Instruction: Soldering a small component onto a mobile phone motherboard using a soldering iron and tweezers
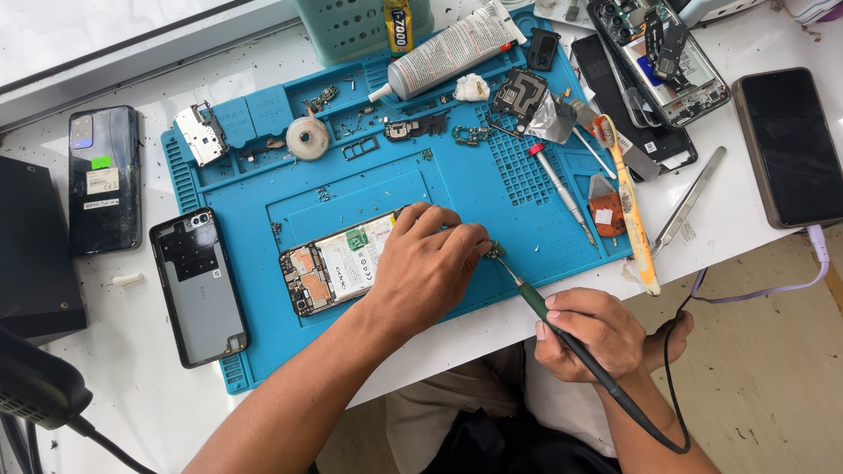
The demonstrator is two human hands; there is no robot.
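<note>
My left hand rests on the lower end of an opened phone that lies on the blue repair mat, its battery and circuit board showing. The fingertips pinch a small green circuit part at the phone's right end. My right hand grips a dark soldering iron with a green collar. Its metal tip touches that small part, and its black cable loops down below the table edge.
A back cover and a dark phone lie to the left. A glue tube, screwdriver, toothbrush, tweezers, loose parts, another opened phone and a black phone lie behind and to the right.
</note>
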